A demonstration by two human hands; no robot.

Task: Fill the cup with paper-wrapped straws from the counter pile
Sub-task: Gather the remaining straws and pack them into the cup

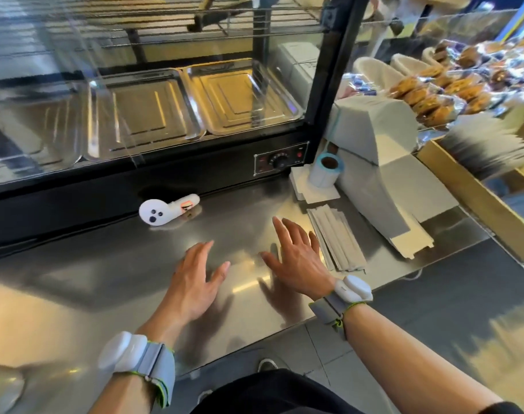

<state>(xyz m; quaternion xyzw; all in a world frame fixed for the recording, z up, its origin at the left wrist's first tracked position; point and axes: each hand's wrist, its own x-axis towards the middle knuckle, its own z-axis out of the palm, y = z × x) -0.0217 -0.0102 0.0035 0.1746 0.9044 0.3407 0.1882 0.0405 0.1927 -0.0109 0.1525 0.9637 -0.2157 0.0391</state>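
Note:
A flat pile of paper-wrapped straws (336,239) lies on the steel counter (120,273), just right of my right hand (296,255). That hand hovers palm down with fingers spread, its little finger close to the pile's left edge, holding nothing. My left hand (195,282) is beside it over bare counter, fingers apart and empty. Both wrists carry white sensor bands. No cup is in view.
A glass display case (165,109) with metal trays stands along the back. A white controller (165,210) lies near its base. Stacks of folded white boxes (383,162) and a label roll (326,170) sit right of the straws. Wrapped cookies (434,94) fill the far right.

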